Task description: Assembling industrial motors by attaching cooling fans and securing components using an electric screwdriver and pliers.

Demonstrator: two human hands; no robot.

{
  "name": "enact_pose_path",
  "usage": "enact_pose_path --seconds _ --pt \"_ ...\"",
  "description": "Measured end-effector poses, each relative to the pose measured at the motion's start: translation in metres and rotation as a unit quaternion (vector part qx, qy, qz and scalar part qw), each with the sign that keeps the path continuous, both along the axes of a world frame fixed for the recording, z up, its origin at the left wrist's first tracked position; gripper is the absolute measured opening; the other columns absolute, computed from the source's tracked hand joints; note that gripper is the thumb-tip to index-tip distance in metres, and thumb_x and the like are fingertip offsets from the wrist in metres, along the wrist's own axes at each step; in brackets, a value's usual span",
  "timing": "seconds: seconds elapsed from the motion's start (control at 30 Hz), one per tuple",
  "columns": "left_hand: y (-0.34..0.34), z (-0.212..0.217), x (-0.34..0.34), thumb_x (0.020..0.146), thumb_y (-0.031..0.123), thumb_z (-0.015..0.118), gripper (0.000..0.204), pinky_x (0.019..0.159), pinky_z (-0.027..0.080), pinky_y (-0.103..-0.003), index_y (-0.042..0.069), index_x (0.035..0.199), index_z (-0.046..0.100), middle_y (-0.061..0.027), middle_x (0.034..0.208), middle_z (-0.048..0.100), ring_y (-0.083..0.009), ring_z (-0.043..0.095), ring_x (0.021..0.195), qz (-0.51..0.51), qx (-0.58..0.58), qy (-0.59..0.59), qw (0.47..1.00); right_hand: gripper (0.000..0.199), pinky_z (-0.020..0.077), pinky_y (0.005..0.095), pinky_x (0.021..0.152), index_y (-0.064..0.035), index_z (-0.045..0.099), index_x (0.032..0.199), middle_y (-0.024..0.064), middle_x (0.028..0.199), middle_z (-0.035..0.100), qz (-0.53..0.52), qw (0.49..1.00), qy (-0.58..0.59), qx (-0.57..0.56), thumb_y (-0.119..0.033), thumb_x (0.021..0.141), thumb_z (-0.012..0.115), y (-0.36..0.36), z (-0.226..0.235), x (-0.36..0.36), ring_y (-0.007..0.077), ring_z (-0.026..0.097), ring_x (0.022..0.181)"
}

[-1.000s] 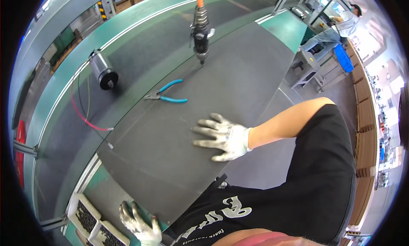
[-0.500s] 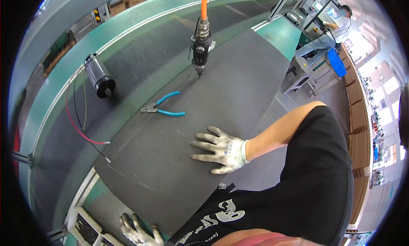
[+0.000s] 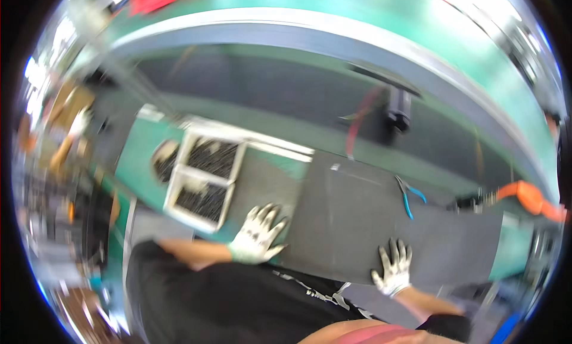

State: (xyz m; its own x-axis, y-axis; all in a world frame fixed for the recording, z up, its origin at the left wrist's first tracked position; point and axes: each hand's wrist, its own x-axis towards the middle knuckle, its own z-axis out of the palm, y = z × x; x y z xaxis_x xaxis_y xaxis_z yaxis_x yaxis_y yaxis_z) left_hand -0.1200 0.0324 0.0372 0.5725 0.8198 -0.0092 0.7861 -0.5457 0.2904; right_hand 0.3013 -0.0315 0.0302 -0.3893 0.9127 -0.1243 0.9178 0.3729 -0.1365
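My left hand (image 3: 258, 234), in a white glove with dirty fingertips, lies with spread fingers at the left edge of the dark mat (image 3: 339, 225). Just left of it stands a white two-part bin (image 3: 225, 205) holding many small dark pieces, perhaps screws. My right hand (image 3: 394, 269), gloved the same way, rests flat on the mat's near edge, fingers apart. Beyond it lie blue-handled pliers (image 3: 409, 202) with their handles spread. At the mat's right end is a dark power screwdriver (image 3: 468, 201) on an orange hose (image 3: 527, 196). Neither hand holds anything.
A cylindrical motor (image 3: 399, 108) with loose wires (image 3: 356, 126) sits on the dark conveyor belt (image 3: 286, 76) behind the mat. A round container (image 3: 165, 160) stands left of the bin. Far left, a co-worker's gloved hand (image 3: 80, 122) shows, blurred.
My view has swung to the left, bringing the bin and a co-worker's hand into sight. Both my hands remain spread and empty; the pliers still lie on the mat.
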Motion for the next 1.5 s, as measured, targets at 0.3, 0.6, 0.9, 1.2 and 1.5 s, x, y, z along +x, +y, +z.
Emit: enact_pose_path --seconds 0.3,0.6,0.9,1.2,1.5 --pt "-0.009 -0.014 -0.010 0.084 0.045 0.062 0.067 0.110 0.026 -0.054 0.007 0.136 0.046 -0.0228 0.145 0.035 -0.0386 0.033 0.136 0.031 0.049 -0.056 0.997 0.074 0.0145 0.0631 0.112 -0.0061 0.043 0.138 0.0261 0.149 0.029 0.018 0.999 -0.025 0.013 -0.042 0.076 0.059 0.005 0.004 -0.011 0.0456 0.022 0.138" --pt "-0.022 -0.022 0.019 0.082 0.042 0.061 0.067 0.112 0.023 -0.056 0.008 0.138 0.046 -0.0199 0.150 0.031 -0.0365 0.027 0.140 0.128 -0.010 0.003 0.992 0.069 0.0168 0.0602 0.113 -0.0079 0.040 0.142 0.0245 0.152 0.025 -0.019 0.997 -0.051 0.050 -0.035 0.082 0.059 -0.008 -0.009 -0.009 0.0427 0.021 0.140" --pt "-0.014 -0.024 0.020 0.086 0.042 0.053 0.062 0.114 0.023 -0.049 0.010 0.138 0.044 -0.0158 0.149 0.034 -0.0348 0.030 0.139 0.234 -0.160 -0.078 0.956 0.065 0.0169 0.0593 0.113 -0.0149 0.037 0.144 0.0149 0.156 0.022 -0.277 0.960 0.047 -0.021 -0.029 0.084 0.056 -0.004 -0.010 -0.061 0.0381 0.018 0.143" --pt "0.026 0.001 -0.015 0.096 0.055 0.037 0.069 0.050 0.052 -0.039 -0.003 0.073 0.068 -0.0156 0.065 0.067 -0.0261 0.065 0.052 0.429 -0.488 -0.252 0.717 0.065 0.0457 0.0395 0.096 0.0101 0.061 0.114 0.0249 0.113 0.064 -0.500 0.707 0.401 -0.298 -0.050 0.093 0.046 0.010 -0.043 -0.053 0.0347 0.061 0.110" --pt "0.012 -0.063 -0.036 0.096 0.052 0.039 0.066 0.069 0.053 -0.043 -0.004 0.081 0.071 -0.0212 0.081 0.069 -0.0321 0.069 0.071 0.462 -0.420 -0.255 0.739 0.071 0.0467 0.0422 0.093 0.0086 0.063 0.112 0.0263 0.114 0.063 -0.390 0.800 0.330 -0.315 -0.057 0.093 0.042 0.120 -0.017 -0.117 0.0375 0.061 0.109"
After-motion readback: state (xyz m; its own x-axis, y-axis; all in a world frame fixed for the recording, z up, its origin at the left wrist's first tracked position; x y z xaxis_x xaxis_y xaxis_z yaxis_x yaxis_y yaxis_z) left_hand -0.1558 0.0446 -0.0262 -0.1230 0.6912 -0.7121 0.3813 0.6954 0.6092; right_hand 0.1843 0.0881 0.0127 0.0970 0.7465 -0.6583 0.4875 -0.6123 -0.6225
